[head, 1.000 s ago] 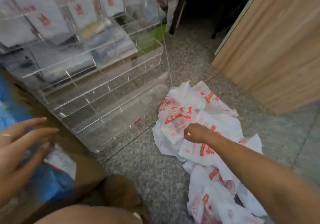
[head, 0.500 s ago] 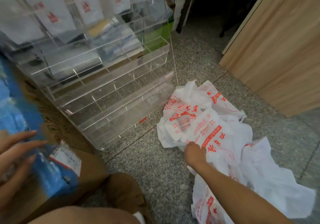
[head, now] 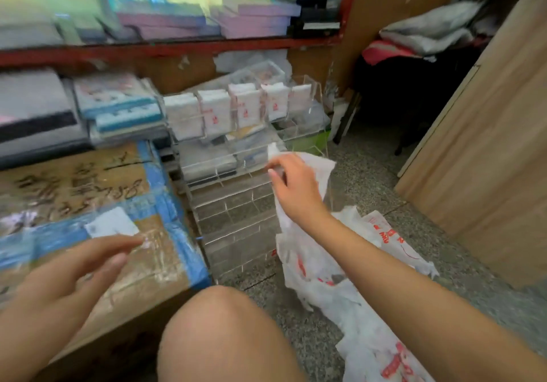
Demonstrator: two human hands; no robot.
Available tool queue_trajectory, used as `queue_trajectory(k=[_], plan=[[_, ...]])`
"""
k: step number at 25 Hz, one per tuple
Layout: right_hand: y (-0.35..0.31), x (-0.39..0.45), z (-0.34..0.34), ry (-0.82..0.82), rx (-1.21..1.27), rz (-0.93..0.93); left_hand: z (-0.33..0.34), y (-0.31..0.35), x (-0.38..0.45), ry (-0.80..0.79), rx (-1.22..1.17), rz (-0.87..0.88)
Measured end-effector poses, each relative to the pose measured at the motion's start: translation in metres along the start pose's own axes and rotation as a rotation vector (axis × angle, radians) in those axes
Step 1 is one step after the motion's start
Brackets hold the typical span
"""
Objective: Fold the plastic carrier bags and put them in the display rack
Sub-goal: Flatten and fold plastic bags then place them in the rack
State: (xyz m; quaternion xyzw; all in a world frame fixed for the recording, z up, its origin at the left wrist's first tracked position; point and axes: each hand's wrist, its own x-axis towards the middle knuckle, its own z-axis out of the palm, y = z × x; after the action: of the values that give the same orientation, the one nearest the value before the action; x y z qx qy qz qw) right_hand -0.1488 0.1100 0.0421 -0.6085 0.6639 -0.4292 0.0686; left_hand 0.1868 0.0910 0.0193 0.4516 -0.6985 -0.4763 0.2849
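One white carrier bag [head: 321, 171] hangs from the right hand [head: 296, 192], pinched before the clear acrylic display rack [head: 236, 204]. More bags [head: 381, 349] lie heaped on the speckled floor [head: 367, 174]. Left hand [head: 68, 275] hovers, fingers relaxed, over a taped cardboard box [head: 97, 192].
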Motion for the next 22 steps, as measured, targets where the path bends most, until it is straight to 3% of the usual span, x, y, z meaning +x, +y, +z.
queue_trajectory(k=[2, 4, 6, 8, 11, 13, 14, 18, 20, 22], plan=[[-0.082, 0.008, 0.033, -0.161, 0.063, -0.391, 0.004, 0.04, -0.022, 0.087, -0.319, -0.019], [-0.15, -0.003, 0.069, -0.352, 0.039, -0.672, -0.015, 0.054, -0.037, 0.257, -0.611, -0.145], [-0.194, -0.021, 0.102, -0.466, -0.033, -0.915, -0.035, 0.055, -0.054, 0.374, -0.725, -0.208], [-0.217, -0.033, 0.127, -0.545, -0.093, -1.024, -0.054, 0.05, -0.071, 0.512, -0.717, -0.261], [-0.22, -0.053, 0.153, -0.735, -0.077, -0.994, -0.071, 0.02, -0.091, 0.669, -0.681, -0.377], [-0.206, -0.064, 0.154, -0.907, -0.042, -0.844, -0.081, 0.001, -0.102, 0.749, -0.678, -0.455], [-0.194, -0.063, 0.154, -0.934, -0.058, -0.751, -0.085, -0.006, -0.107, 0.777, -0.698, -0.492], [-0.152, -0.037, 0.153, -0.765, -0.146, -0.282, -0.109, -0.036, -0.119, 0.862, -0.776, -0.651], [-0.141, -0.035, 0.152, -0.86, -0.152, -0.126, -0.115, -0.045, -0.123, 0.854, -0.825, -0.717], [-0.141, -0.044, 0.152, -1.001, -0.14, -0.137, -0.115, -0.05, -0.125, 0.837, -0.848, -0.759]])
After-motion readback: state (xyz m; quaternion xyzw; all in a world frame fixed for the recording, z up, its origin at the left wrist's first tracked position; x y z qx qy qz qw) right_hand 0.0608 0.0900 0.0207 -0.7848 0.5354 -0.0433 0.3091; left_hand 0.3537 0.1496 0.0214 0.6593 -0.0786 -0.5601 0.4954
